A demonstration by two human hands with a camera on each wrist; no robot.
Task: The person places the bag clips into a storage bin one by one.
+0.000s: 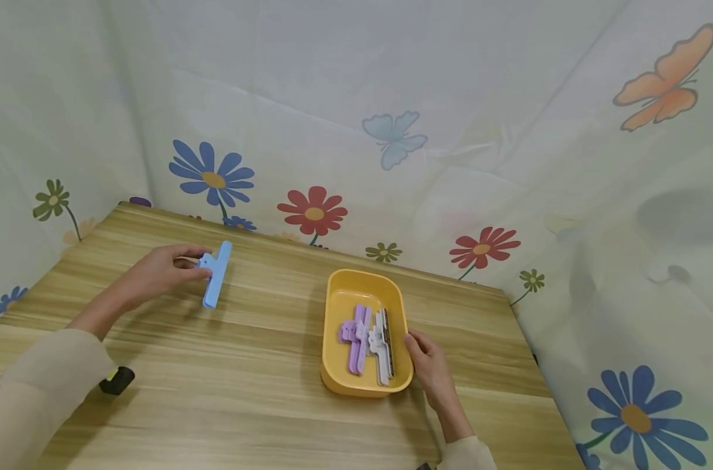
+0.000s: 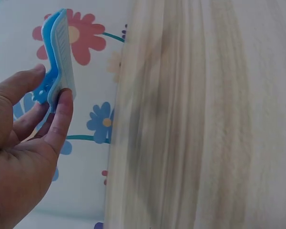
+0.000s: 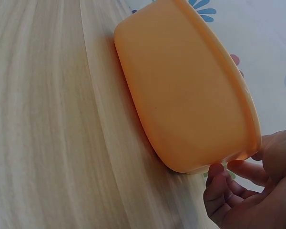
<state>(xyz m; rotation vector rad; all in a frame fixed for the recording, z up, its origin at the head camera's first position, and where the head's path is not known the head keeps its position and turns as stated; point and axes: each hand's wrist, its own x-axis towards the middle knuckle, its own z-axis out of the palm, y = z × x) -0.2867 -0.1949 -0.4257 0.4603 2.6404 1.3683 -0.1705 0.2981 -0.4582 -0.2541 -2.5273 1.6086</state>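
My left hand (image 1: pixel 167 271) pinches a light blue bag clip (image 1: pixel 217 274) by its handle end, raised above the left part of the table. In the left wrist view, the thumb and fingers press on either side of this blue clip (image 2: pixel 57 52). At the right, my right hand (image 1: pixel 431 367) grips the side rim of a yellow plastic bin (image 1: pixel 327 365). Inside lie purple clips (image 1: pixel 359 339) and, beside them, white clips (image 1: pixel 380 346) with a dark edge along the right. The right wrist view shows the fingers at the bin's (image 3: pixel 181 90) rim, its contents hidden.
The wood-grain table (image 1: pixel 233 398) ends at a white cloth backdrop (image 1: pixel 309 85) printed with flowers and butterflies. A small black object (image 1: pixel 117 380) is near the left sleeve. The backdrop also rises along the left and right table edges.
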